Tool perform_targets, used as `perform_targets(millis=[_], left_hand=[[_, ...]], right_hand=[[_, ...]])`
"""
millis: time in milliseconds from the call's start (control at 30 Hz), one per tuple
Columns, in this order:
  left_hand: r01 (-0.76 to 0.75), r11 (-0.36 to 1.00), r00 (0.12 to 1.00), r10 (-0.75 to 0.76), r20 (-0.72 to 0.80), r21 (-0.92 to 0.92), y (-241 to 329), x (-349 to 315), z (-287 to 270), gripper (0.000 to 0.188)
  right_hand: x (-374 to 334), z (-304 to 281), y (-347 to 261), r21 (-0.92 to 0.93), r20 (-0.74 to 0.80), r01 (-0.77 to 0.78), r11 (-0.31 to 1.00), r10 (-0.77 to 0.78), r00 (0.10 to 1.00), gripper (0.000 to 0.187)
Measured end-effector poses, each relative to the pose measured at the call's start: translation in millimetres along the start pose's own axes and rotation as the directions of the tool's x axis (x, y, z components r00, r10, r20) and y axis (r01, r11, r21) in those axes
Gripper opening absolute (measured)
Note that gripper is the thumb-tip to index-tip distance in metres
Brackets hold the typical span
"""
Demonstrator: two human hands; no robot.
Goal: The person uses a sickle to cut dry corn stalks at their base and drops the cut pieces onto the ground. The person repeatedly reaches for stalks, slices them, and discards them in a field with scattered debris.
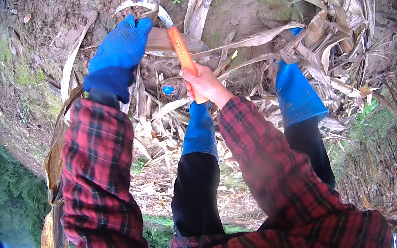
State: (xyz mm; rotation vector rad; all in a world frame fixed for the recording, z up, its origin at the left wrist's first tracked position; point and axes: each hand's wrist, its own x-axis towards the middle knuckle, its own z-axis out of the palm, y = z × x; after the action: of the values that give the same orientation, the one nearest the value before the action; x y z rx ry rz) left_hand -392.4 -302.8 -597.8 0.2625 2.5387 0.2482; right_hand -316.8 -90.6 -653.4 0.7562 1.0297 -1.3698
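Note:
My left hand (117, 54), in a blue knitted glove, is closed around a dry corn stalk (55, 162) low over the soil. The stalk's leafy length trails back along the outside of my left forearm, and a short piece shows past the fingertips. My bare right hand (205, 83) grips the orange handle of a sickle (180, 48). Its curved metal blade arcs leftward just beyond the gloved fingers, close to the stalk's base. Whether the blade touches the stalk, I cannot tell.
Blue rubber boots (298, 92) cover my feet, standing among dry corn leaves (257, 39). Bare brown soil (54, 32) spreads ahead on the left. Dry standing stalks (377, 170) fill the right side, and green trees (5, 171) appear at the left rim.

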Motion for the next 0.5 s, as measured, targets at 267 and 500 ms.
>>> perform_targets(millis=[267, 500], left_hand=[[0.503, 0.496, 0.855, -0.167, 0.490, -0.708, -24.1, 24.2, -12.2, 0.020], [0.447, 0.415, 0.894, -0.188, 0.406, -0.793, -27.0, 23.2, 10.9, 0.025]], right_hand=[[9.1, 15.6, -26.8, -0.045, 0.058, 0.003, 0.999, -0.001, 0.998, 0.016], [12.6, 22.5, 2.1, -0.165, -0.101, 0.139, 0.977, -0.157, 0.982, 0.021]])
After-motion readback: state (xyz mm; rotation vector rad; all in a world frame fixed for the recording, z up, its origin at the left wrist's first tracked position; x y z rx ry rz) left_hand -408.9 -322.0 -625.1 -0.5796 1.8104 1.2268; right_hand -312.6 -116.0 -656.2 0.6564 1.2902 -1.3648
